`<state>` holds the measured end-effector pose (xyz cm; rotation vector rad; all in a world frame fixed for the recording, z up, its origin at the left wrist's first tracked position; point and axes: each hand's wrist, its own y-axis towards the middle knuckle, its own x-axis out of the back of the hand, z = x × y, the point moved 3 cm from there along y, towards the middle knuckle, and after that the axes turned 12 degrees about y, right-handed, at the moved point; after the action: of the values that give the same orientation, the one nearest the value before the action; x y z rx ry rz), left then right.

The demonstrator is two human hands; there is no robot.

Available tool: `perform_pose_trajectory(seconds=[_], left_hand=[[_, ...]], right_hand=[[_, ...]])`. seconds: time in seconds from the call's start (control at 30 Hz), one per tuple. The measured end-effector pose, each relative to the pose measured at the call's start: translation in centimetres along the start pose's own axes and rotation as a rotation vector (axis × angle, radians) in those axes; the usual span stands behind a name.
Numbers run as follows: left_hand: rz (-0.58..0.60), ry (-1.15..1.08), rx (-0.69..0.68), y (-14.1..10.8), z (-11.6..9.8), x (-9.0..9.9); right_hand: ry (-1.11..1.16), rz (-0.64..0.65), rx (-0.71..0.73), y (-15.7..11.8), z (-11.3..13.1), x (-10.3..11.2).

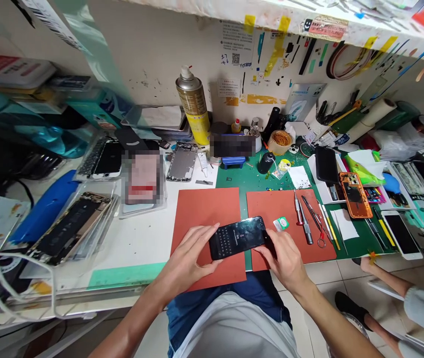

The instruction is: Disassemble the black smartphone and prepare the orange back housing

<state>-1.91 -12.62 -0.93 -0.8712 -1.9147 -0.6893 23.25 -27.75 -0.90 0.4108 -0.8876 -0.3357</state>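
Bench [130,248]: cluttered, white + green top.
Phone [236,240]: btwn L hand [192,254] & R hand [283,254], screen up w/ lit key grid, spanning gap btwn brown mats [208,206]; can't tell if touching.
Grip: each hand's fingers + thumb closed on one end.
Handling: prob. best by edges, thumbs off glass, low over mats.
R of R hand: tweezers [312,210], screwdriver [306,229].
Beyond hands: spray can [194,107], stained wall [152,40].
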Motion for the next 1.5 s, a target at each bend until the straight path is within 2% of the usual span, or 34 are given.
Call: perform_pose_trajectory(seconds=[0.27, 0.37, 0.5, 0.6, 0.7, 0.8, 0.87, 1.0, 1.1, 1.2, 1.5], left_hand=[[0.055, -0.007, -0.02, 0.1, 0.7, 0.7], [0.033, -0.003, -0.026, 0.1, 0.6, 0.6], [-0.059, 0.014, -0.085, 0.0, 0.2, 0.6], [-0.149, 0.025, -0.143, 0.0, -0.1, 0.7], [-0.195, 0.015, -0.171, 0.0, -0.3, 0.7], [-0.198, -0.033, -0.156, -0.1, -0.3, 0.4], [-0.198, -0.066, -0.147, -0.1, -0.1, 0.2], [-0.177, -0.079, -0.136, -0.5, 0.3, -0.1], [-0.155, -0.085, -0.142, -0.8, 0.6, -0.3], [-0.15, -0.096, -0.15, -1.0, 0.7, -0.3], [-0.154, -0.097, -0.154, -1.1, 0.6, -0.3]], right_hand=[[0.153, 0.312, -0.007, 3.1, -1.1, 2.4], [0.209, 0.421, -0.027, 4.4, -1.5, 2.4], [0.226, 0.465, -0.029, 4.8, -1.7, 1.4], [0.205, 0.443, -0.017, 4.3, -1.8, 0.7], [0.155, 0.332, 0.003, 3.4, -1.1, 0.7], [0.094, 0.129, 0.065, 2.1, 1.2, 0.5], [0.109, 0.063, 0.13, 1.1, 3.6, -0.4], [0.14, 0.147, 0.212, -0.1, 8.2, -3.9], [0.103, 0.149, 0.22, -0.2, 9.9, -5.9], [0.091, 0.141, 0.238, -0.1, 10.1, -6.7], [0.049, 0.149, 0.227, -0.3, 10.2, -7.1]])
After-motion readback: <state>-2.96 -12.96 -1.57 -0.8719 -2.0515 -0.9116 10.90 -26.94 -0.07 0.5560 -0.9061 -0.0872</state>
